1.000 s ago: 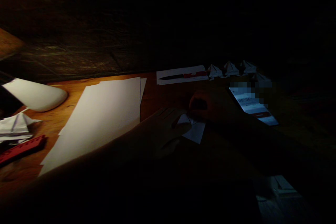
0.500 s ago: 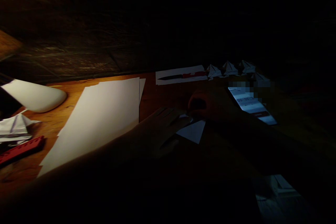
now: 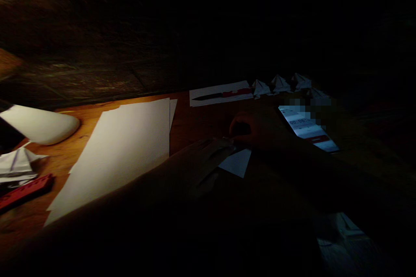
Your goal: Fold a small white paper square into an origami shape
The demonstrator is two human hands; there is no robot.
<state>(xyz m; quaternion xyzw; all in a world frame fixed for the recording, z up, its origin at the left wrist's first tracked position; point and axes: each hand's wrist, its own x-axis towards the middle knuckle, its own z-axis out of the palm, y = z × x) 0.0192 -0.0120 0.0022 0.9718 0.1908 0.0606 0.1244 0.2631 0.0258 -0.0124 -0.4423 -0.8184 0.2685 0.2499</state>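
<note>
A small piece of folded white paper (image 3: pixel 236 163) lies on the dark part of the wooden table, between my two hands. My left hand (image 3: pixel 208 160) rests over its left side, fingers stretched out and their tips on the upper edge. Curled at the paper's upper right edge is my right hand (image 3: pixel 248 129), with thumb and forefinger pinched together there. Deep shadow covers both hands, so the exact contact of the fingertips is hard to make out.
Left of my hands lies a stack of white sheets (image 3: pixel 120 143). Behind are a red-handled knife (image 3: pixel 235 92) on paper and several folded paper shapes (image 3: pixel 278 84). A lit phone (image 3: pixel 308 130) lies right. A white lamp head (image 3: pixel 42 123), folded paper (image 3: pixel 17 164) and red object (image 3: pixel 27 190) are far left.
The view has shifted slightly, and the scene looks a little darker. Both hands stay at the folded paper, with only small movement of the left fingers near its upper edge.
</note>
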